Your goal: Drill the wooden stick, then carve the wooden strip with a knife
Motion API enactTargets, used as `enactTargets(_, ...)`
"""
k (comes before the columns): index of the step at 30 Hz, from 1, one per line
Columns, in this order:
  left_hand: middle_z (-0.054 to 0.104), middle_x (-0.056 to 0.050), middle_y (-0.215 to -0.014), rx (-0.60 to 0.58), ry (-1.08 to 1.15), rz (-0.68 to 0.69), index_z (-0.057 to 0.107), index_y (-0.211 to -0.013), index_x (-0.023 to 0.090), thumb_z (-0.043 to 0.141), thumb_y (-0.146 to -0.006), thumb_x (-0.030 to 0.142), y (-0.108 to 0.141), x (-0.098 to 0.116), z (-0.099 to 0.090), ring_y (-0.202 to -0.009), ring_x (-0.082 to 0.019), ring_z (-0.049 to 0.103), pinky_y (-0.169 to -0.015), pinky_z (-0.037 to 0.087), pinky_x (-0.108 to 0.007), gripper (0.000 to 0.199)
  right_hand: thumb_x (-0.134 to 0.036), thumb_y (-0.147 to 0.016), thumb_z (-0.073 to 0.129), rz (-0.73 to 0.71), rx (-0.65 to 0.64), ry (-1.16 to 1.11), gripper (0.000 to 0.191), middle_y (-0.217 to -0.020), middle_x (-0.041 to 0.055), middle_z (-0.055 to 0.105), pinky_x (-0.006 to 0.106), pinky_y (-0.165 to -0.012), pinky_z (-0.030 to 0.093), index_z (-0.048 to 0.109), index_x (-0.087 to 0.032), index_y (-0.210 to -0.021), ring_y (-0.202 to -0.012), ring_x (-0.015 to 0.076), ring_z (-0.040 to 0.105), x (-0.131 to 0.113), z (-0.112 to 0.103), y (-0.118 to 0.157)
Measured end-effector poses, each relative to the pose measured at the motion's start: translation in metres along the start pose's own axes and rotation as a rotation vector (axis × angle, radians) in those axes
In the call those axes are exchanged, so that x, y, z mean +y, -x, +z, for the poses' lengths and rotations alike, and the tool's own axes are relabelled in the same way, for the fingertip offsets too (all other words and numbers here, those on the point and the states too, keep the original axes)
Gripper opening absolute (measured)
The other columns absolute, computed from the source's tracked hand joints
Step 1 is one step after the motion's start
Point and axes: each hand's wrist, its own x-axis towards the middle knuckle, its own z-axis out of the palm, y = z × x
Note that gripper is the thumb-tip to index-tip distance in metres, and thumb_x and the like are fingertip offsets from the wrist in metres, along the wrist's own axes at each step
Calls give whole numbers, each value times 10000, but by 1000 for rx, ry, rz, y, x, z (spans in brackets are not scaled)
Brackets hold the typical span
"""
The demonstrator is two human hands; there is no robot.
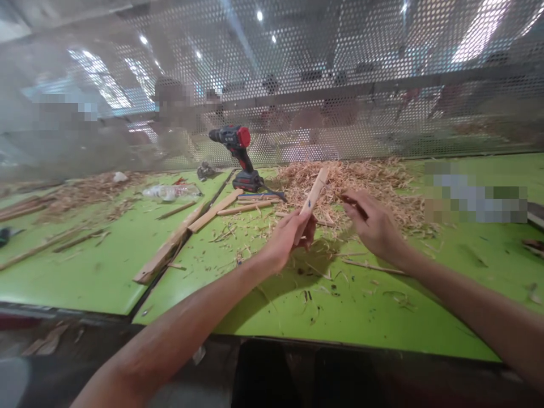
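My left hand (289,235) is closed around the lower end of a flat, pale wooden strip (317,190). The strip tilts up and away from me, and a small dark blue mark shows on its face. To the right of it, apart from the wood, my right hand (372,224) hovers over the green table with its fingers loosely bent and apart. I see nothing held in it. Behind both hands lies a heap of curly wood shavings (382,175).
A cordless drill (244,158) stands upright on its battery, beside several wood strips (250,207). A longer wooden piece (170,246) lies along the table seam. Farther left is a clear plastic bottle (172,191). A perforated metal screen (340,113) rises behind the green table (382,317).
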Motion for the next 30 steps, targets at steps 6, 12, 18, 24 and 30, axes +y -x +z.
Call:
enactTargets(6, 633, -46, -884, -56, 151, -91, 653, -846, 153, 559, -897, 350, 0, 6, -5, -736, -129, 621, -622, 533, -246, 224, -272, -1003, 531, 152, -21, -57, 249, -1085, 151, 745, 356, -753, 575, 670, -163, -1179, -889, 237, 703, -5, -5, -2)
enactTargets(12, 609, -67, -888, -154, 218, -123, 656, -741, 137, 532, -893, 341, -3, 4, -14, -836, -166, 649, -711, 573, -281, 283, -294, -994, 552, 191, 2, -95, 258, -1106, 154, 733, 363, -789, 589, 671, -161, -1182, -928, 238, 703, -3, -5, -1)
enactTargets(18, 649, -55, -911, -82, 164, -80, 697, -995, 169, 606, -869, 279, -5, 0, -16, -811, -153, 651, -679, 565, -267, 191, -344, -1008, 545, 243, -49, -190, 260, -1004, 106, 712, 320, -583, 570, 676, -218, -1194, -727, 191, 657, -4, -6, 0)
enactTargets(24, 640, -22, -813, -39, 117, -66, 665, -1137, 200, 634, -831, 226, -4, 0, -14, -724, -130, 635, -672, 546, -257, 309, -459, -996, 569, 251, 11, -176, 296, -921, 85, 704, 315, -551, 533, 692, -215, -1110, -691, 192, 640, -3, -6, -1)
enactTargets(30, 629, -17, -749, -51, 74, -81, 636, -1036, 162, 628, -797, 224, -1, 3, -10, -636, -128, 620, -601, 520, -255, 247, -461, -1005, 544, 229, -42, -137, 287, -801, 60, 687, 318, -484, 473, 698, -233, -1085, -581, 180, 577, -2, -7, -1)
